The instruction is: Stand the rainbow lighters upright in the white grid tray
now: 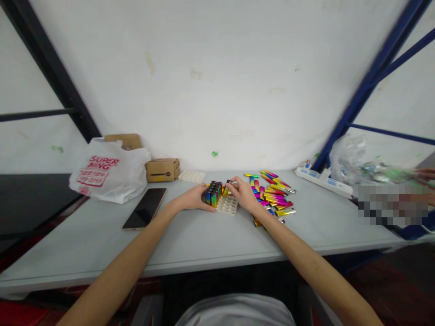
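Several rainbow-metallic lighters (pixel 213 194) stand upright, packed in a white tray (pixel 228 206).

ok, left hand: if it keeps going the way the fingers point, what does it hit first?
The left hand points right, toward the white plastic slotted tray. First in line, practically at its fingertips, is the upright block of rainbow-coloured metallic lighters standing in that tray. The right hand lies beyond; depth is uncertain.

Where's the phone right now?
In the head view, the phone lies flat on the table, left of the left hand, beside the white plastic bag.
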Motion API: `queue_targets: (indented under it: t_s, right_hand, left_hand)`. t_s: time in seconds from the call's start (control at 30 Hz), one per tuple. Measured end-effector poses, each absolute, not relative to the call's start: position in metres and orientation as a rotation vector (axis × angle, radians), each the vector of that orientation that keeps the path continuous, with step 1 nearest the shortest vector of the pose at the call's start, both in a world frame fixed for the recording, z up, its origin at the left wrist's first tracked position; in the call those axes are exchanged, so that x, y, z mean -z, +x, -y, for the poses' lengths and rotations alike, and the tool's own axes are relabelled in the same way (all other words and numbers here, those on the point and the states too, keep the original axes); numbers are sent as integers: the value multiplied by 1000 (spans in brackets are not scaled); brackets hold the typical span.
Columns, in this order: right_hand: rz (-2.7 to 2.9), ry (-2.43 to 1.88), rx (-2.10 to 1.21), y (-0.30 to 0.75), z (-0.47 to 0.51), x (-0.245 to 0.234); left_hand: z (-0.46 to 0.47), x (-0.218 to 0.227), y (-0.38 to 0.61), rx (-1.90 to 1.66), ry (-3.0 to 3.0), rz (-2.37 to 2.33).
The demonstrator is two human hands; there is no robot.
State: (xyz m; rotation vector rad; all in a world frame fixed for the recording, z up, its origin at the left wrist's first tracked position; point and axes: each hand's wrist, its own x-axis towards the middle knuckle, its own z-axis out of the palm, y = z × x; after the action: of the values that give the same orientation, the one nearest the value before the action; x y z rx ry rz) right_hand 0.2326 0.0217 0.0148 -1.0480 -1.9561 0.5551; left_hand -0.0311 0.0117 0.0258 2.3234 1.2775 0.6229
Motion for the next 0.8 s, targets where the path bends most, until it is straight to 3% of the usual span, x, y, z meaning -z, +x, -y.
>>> queue_targets:
  t_s: [0.4, 0.8]
  right_hand:
    - [2225, -972, -351, 235, -21, -25]
    - [2348, -1288, -114, 271, -53, -19]
  left_hand:
    - [-13, -25, -33, -620, 2321, -1281]
    - [-13, -32, -35, -536, 2346, -1328]
